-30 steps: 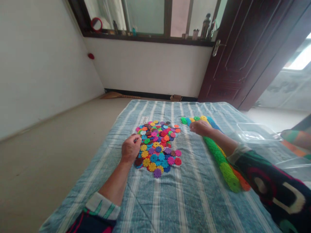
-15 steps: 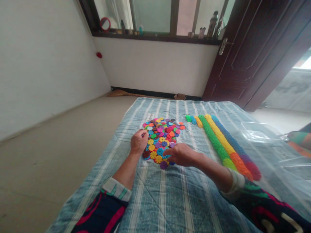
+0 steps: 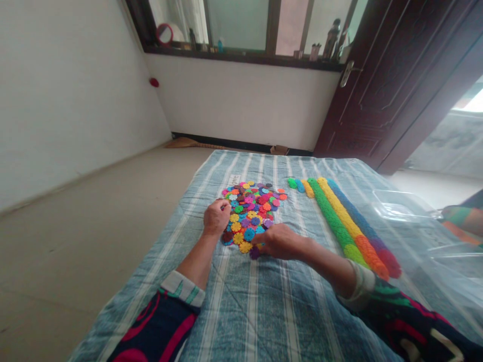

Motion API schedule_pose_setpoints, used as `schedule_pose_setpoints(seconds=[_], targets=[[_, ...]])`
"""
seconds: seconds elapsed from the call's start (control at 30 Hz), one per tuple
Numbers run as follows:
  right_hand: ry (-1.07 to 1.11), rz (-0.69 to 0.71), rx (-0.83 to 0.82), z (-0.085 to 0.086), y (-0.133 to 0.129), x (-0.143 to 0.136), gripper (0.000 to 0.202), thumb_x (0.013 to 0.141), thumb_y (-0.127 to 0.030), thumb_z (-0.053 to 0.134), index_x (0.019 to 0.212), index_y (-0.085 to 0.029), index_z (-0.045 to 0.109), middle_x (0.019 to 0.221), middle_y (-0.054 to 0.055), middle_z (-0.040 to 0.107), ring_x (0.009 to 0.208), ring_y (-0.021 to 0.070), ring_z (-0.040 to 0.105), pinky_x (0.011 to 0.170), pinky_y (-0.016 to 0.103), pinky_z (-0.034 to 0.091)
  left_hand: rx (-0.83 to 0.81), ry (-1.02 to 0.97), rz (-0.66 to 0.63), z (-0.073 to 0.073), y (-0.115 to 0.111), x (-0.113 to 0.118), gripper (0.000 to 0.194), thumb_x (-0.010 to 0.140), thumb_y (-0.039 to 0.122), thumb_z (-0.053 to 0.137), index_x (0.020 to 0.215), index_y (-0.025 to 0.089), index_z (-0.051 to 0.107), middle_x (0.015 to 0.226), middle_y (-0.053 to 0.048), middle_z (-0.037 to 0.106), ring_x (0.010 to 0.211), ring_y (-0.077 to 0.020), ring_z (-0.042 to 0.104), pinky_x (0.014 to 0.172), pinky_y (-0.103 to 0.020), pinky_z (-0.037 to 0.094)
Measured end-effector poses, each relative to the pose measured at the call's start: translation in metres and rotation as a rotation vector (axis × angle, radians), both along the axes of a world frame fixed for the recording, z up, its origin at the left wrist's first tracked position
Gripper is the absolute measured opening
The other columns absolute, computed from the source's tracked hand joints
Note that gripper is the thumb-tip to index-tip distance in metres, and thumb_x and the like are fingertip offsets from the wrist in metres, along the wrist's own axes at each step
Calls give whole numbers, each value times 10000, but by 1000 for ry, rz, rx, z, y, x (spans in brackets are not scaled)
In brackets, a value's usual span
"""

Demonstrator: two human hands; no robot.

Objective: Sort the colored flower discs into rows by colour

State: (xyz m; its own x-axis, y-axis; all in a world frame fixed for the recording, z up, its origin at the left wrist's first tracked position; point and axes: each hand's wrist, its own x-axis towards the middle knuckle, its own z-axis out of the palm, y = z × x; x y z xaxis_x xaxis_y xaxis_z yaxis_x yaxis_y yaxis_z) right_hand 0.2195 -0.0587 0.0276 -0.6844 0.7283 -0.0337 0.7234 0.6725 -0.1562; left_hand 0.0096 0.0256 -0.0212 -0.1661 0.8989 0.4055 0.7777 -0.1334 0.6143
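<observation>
Nearest to me are two dark patterned sleeves with pale cuffs, over a striped cloth. The right hand bends down on the near right edge of a pile of colourful discs, its fingertips beside a purple disc. The left hand, slightly farther, is curled at the left edge of the same pile. From my blurred view I cannot tell whether either of the hands grasps a disc. To the right I see three long rolls of discs, green, yellow and blue, with near ends lime, orange and red. Beside them, at right, is a clear plastic box. Three short stacks lie by the rolls' far ends, and a small printed card lies just beyond the pile. Farther, I see a broom on the floor.
</observation>
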Motion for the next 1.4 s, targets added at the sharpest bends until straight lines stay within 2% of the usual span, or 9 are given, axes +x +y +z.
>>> schedule_pose_setpoints(seconds=[0.23, 0.37, 0.47, 0.57, 0.63, 0.77, 0.93, 1.2, 1.4], targets=[[86, -23, -66, 1, 6, 6, 115, 804, -314, 627, 829, -219, 686, 691, 6, 641, 611, 117, 510, 522, 226, 213, 9, -1, 1, 0, 0, 0, 258, 751, 289, 455, 775, 192, 693, 879, -42, 719, 833, -174, 641, 771, -240, 466], [220, -18, -133, 5, 11, 14, 82, 780, -244, 650, 739, -176, 669, 655, -15, 615, 588, 87, 479, 526, 205, 238, 3, 3, -3, 1, 0, -1, 260, 749, 296, 455, 777, 187, 690, 874, -44, 719, 822, -174, 643, 774, -239, 468], [370, -71, -261, 12, 18, 28, 103, 781, -192, 625, 688, -151, 647, 564, -42, 559, 527, 64, 462, 513, 179, 277, 10, -4, -12, 1, 2, -2, 258, 745, 299, 456, 775, 189, 687, 893, -42, 719, 839, -177, 645, 785, -239, 469], [438, -166, -347, 18, 33, 51, 136, 804, -207, 576, 710, -139, 647, 505, -52, 531, 471, 62, 472, 488, 168, 314, 24, -4, -11, 0, 4, -3, 247, 739, 306, 464, 762, 198, 686, 886, -34, 720, 854, -184, 646, 789, -243, 473], [391, -275, -276, 20, 49, 73, 161, 820, -229, 547, 748, -140, 661, 490, -47, 545, 462, 67, 497, 494, 169, 336, 28, -3, -7, 0, 5, -4, 241, 737, 310, 469, 753, 204, 685, 869, -28, 720, 850, -187, 647, 785, -245, 477], [149, -569, 27, 20, 90, 126, 210, 840, -250, 506, 811, -167, 698, 549, -10, 621, 550, 97, 572, 545, 179, 363, 30, -1, -1, 0, 6, -5, 240, 736, 319, 473, 757, 208, 685, 884, -29, 721, 848, -194, 649, 782, -255, 484], [44, -683, 107, 14, 122, 169, 191, 799, -224, 541, 826, -173, 723, 729, 52, 693, 702, 158, 619, 590, 213, 373, 18, -8, -9, 1, 5, -6, 254, 739, 332, 469, 779, 203, 684, 927, -35, 718, 859, -195, 650, 813, -263, 484], [-86, -682, 103, 4, 138, 174, 220, 795, -276, 555, 914, -230, 734, 938, 62, 707, 880, 198, 622, 668, 227, 396, 1, -18, -10, 2, 4, -6, 250, 741, 330, 473, 781, 204, 684, 940, -32, 718, 898, -197, 648, 838, -263, 482], [-147, -704, 110, 1, 144, 171, 220, 785, -262, 565, 919, -216, 732, 971, 84, 702, 915, 225, 624, 686, 248, 410, -1, -30, -8, -1, 5, -6, 248, 741, 324, 483, 798, 197, 689, 955, -39, 717, 886, -192, 649, 841, -263, 481]])
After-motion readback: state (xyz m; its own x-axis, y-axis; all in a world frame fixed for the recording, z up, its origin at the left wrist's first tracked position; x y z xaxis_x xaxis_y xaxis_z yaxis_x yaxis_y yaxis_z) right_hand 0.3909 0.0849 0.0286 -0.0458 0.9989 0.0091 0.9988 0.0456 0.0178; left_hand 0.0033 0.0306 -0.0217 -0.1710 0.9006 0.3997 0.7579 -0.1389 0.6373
